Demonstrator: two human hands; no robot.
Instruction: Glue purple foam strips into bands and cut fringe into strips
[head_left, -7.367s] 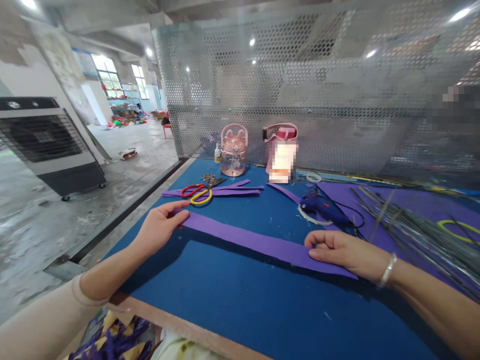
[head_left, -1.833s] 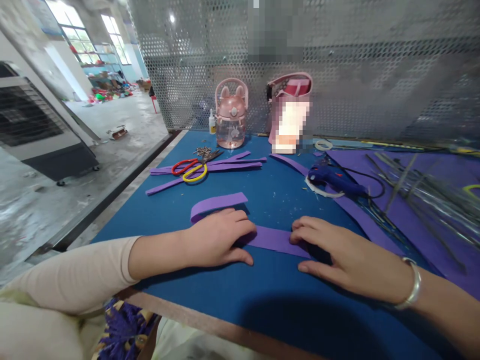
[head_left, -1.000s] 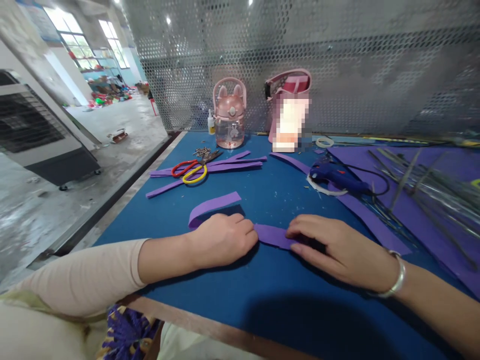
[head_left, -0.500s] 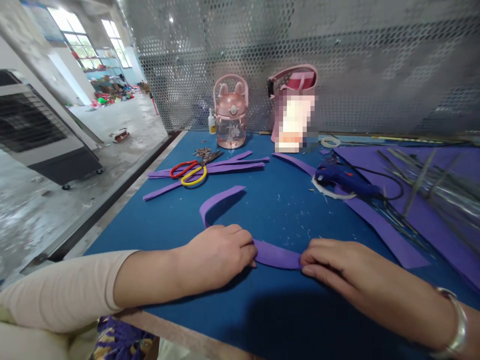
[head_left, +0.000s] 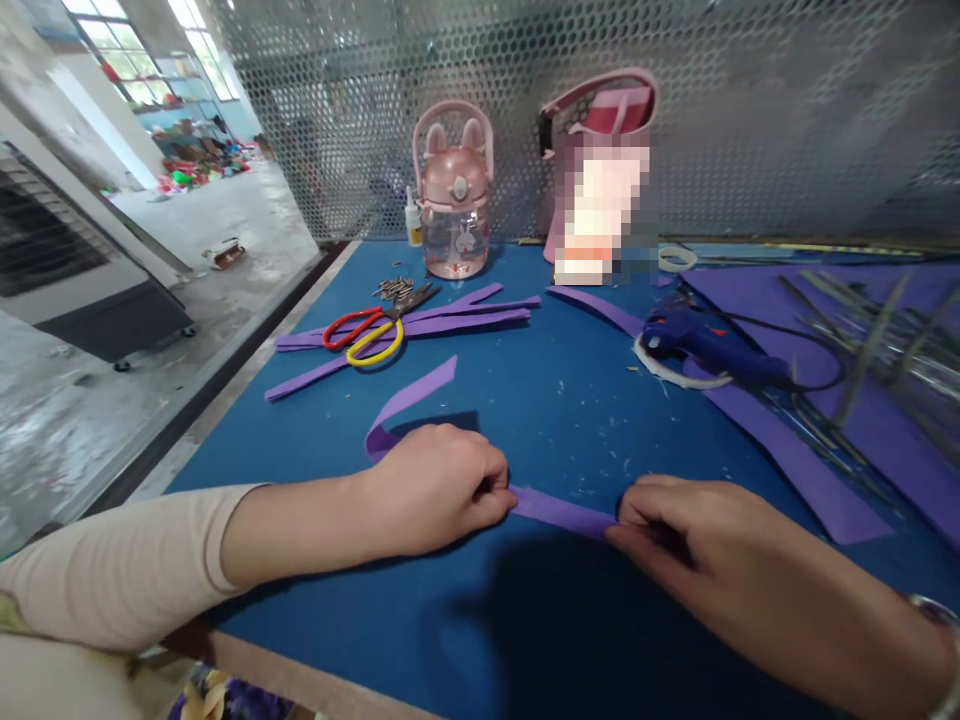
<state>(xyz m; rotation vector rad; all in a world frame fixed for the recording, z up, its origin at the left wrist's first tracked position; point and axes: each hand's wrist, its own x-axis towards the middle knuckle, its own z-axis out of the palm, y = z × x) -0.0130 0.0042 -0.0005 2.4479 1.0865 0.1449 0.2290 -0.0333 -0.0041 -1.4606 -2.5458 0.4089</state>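
A purple foam strip (head_left: 562,512) stretches between my two hands, just above the blue tabletop. My left hand (head_left: 442,490) is closed in a pinch on it, and the strip's free end curls up beyond the knuckles. At the other end, the thumb and fingers of my right hand (head_left: 675,530) pinch the strip's tip. Scissors (head_left: 375,330) with one red and one yellow handle lie on several purple strips (head_left: 480,318) behind my left hand. A blue glue gun (head_left: 705,345) rests beyond my right hand, near another wide purple strip (head_left: 802,460).
A clear pink water bottle (head_left: 456,215), a small glue bottle (head_left: 413,222) and a pink tumbler stand along the back, by a perforated metal panel (head_left: 360,100). Small metal pieces (head_left: 395,289) lie by the scissors. Purple sheets (head_left: 885,400) and thin stems cover the right side.
The strip between my hands looks narrower and is drawn straight, with my hands slightly raised. Its free end has swung left. The whole view has shifted a little.
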